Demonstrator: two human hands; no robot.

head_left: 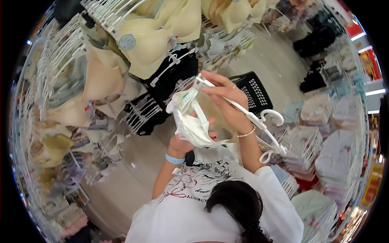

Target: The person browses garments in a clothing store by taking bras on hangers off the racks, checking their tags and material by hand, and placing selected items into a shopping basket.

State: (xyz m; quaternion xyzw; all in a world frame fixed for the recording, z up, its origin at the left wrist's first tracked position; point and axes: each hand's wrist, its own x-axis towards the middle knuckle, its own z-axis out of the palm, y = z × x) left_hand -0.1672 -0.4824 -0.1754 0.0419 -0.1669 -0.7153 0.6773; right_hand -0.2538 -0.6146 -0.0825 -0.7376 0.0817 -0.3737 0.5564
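Note:
My right hand (pixel 229 95), with a beaded bracelet at the wrist, is closed on a white plastic clip hanger (pixel 255 119). One clip of the hanger sits at the fingertips, and its hook end points down to the right. A cream bra (pixel 194 125) with a printed tag (pixel 189 97) lies close against that clip; whether the clip grips it I cannot tell. From below, my left hand (pixel 182 145) holds the bra, its palm partly covered by the fabric and fingertips showing through beside a strap. A light blue band is on the left wrist.
Racks of bras on white hangers (pixel 146 40) fill the left and top. A black basket (pixel 252 91) is beyond my right hand. More hanging garments (pixel 336 154) line the right side, and tiled floor (pixel 109 198) runs between the racks.

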